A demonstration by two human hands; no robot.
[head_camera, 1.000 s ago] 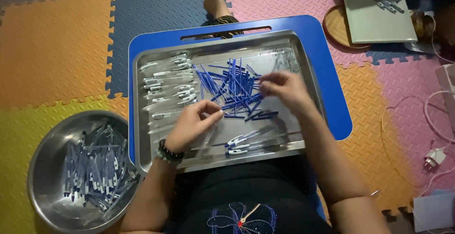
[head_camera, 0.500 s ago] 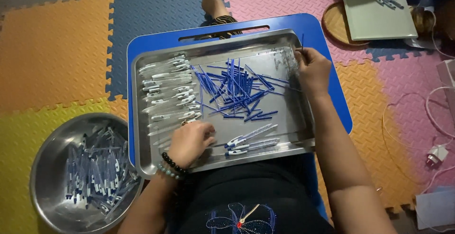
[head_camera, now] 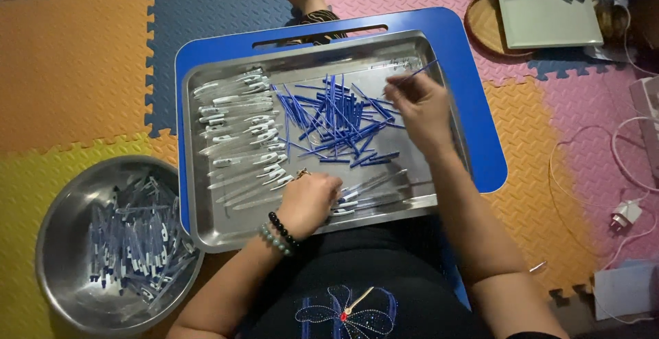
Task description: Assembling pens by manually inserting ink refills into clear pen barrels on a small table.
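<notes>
Fingers of my right hand (head_camera: 420, 105) pinch one thin blue refill (head_camera: 420, 72) above the steel tray (head_camera: 312, 228), just beyond the blue pile (head_camera: 336, 119) at its middle. My left hand (head_camera: 309, 201) rests curled at the tray's near edge; I cannot tell what it grips.

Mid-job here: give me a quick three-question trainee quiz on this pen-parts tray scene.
1. True or false: the right hand holds a thin blue pen refill.
2. What lies in the round steel bowl? A) loose refills B) assembled pens C) nothing
3. Which hand rests at the near edge of the rectangular steel tray?

Key: 1 true. 2 B. 3 the left hand, wearing bead bracelets.
</notes>
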